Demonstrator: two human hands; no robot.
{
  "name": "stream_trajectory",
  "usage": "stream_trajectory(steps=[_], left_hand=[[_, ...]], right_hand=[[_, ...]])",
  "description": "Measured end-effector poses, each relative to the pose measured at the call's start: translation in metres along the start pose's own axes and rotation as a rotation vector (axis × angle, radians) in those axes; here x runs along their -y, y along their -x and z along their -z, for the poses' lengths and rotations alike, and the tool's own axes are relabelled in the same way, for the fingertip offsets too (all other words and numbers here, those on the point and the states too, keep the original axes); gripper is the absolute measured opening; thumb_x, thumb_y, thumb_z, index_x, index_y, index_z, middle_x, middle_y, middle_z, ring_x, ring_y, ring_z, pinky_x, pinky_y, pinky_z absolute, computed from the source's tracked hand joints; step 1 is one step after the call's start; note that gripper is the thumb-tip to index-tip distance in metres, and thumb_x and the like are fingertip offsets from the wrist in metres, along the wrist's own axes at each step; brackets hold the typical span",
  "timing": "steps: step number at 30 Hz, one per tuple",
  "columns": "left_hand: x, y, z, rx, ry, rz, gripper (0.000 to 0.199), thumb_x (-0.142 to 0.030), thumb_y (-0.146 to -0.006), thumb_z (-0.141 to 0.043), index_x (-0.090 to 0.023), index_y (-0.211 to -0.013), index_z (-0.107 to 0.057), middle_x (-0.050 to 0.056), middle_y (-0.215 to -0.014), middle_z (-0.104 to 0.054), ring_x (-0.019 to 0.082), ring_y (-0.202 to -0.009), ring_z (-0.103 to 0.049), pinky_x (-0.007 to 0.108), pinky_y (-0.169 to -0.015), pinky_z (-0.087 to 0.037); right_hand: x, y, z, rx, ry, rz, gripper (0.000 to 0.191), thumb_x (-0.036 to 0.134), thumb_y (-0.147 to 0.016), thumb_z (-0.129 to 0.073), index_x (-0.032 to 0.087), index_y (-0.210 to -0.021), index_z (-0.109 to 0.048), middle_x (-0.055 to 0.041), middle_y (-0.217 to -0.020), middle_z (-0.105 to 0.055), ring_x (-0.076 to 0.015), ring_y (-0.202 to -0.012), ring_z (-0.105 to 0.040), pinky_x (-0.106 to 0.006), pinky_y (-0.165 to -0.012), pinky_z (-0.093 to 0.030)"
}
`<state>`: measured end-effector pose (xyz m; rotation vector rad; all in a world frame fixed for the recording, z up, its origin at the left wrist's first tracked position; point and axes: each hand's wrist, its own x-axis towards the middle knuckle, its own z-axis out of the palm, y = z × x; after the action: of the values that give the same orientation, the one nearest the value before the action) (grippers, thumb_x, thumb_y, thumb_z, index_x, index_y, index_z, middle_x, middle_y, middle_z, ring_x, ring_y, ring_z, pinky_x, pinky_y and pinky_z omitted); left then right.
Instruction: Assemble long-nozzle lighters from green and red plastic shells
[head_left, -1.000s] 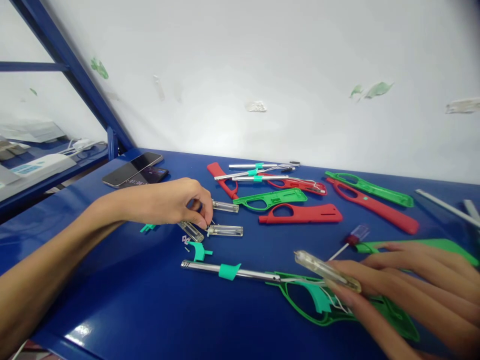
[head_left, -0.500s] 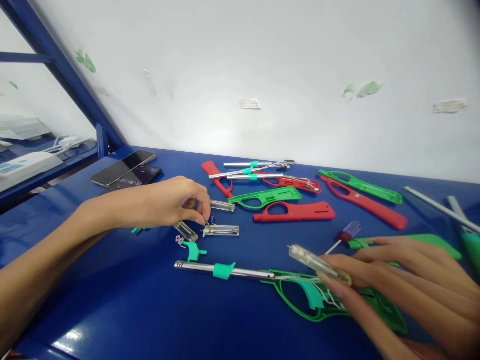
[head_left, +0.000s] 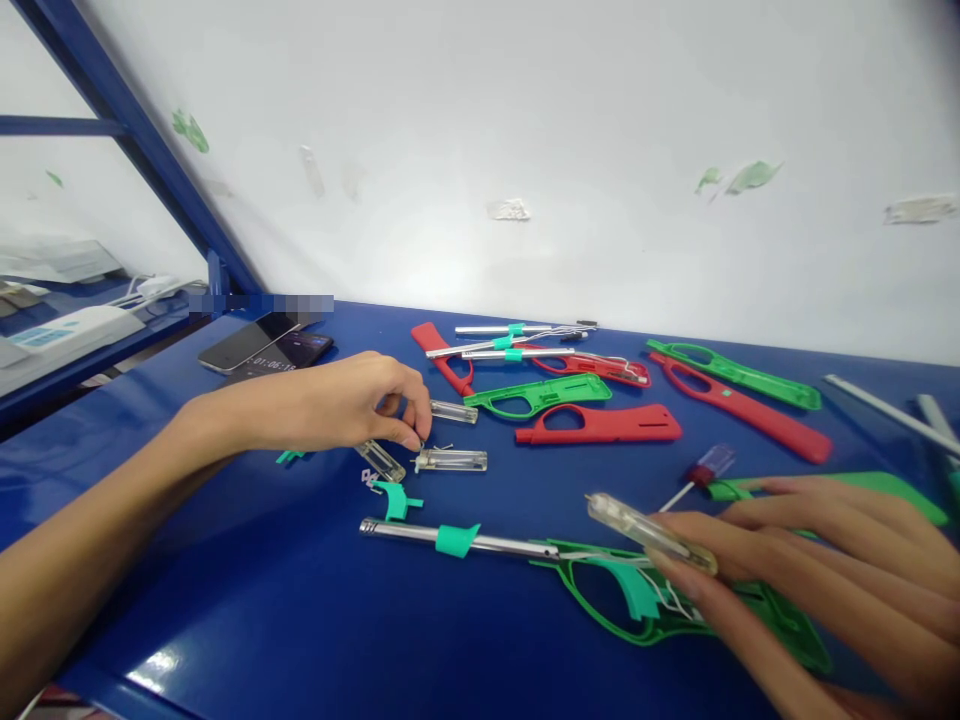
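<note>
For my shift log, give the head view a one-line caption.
Right hand holds a clear cartridge over a green handle half, left hand beside similar cartridges on a blue table.

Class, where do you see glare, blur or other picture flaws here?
Head view: white glare on the blue table, lower left; the right hand looks soft, holding a clear tank; blocky pixelation covers the far end of the upper phone.

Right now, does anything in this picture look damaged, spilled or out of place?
Yes: the white wall behind the blue table has ragged pale patches and green patches, odd on an otherwise plain surface. No spill shows around the clear fuel tanks near the left hand.
</note>
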<state>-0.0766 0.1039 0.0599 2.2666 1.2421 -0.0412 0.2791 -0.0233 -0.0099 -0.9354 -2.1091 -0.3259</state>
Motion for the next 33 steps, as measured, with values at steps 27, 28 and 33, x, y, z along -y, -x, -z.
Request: stream_trajectory(steps=[27, 28, 33], left_hand=[[-0.003, -0.003, -0.009, -0.019, 0.007, -0.039, 0.016, -0.036, -0.096, -0.071, -0.025, -0.094, -0.082, 0.002, -0.094, -0.080, 0.016, -0.077, -0.070, 0.027, -0.066, -0.049], [0.000, -0.003, -0.008, -0.024, 0.003, -0.037, 0.016, -0.037, -0.096, -0.072, -0.025, -0.094, -0.083, 0.002, -0.093, -0.080, 0.016, -0.076, -0.070, 0.027, -0.065, -0.049], [0.010, -0.004, -0.002, -0.042, -0.013, -0.017, 0.017, -0.042, -0.092, -0.078, -0.027, -0.096, -0.085, 0.003, -0.093, -0.082, 0.018, -0.074, -0.072, 0.028, -0.062, -0.047]], right_hand=[[0.001, 0.008, 0.008, 0.066, -0.016, -0.091, 0.018, 0.016, -0.112, -0.067, 0.028, -0.118, -0.079, 0.0025, -0.088, -0.081, -0.0206, -0.083, -0.070, -0.043, -0.094, -0.049], [0.001, 0.008, 0.008, 0.066, -0.018, -0.088, 0.017, 0.016, -0.112, -0.067, 0.027, -0.118, -0.078, 0.0025, -0.088, -0.081, -0.0203, -0.083, -0.070, -0.043, -0.094, -0.050], [0.002, 0.007, 0.007, 0.038, -0.025, -0.100, 0.016, 0.016, -0.112, -0.067, 0.027, -0.114, -0.078, 0.0041, -0.087, -0.081, -0.0186, -0.081, -0.069, -0.042, -0.093, -0.049]])
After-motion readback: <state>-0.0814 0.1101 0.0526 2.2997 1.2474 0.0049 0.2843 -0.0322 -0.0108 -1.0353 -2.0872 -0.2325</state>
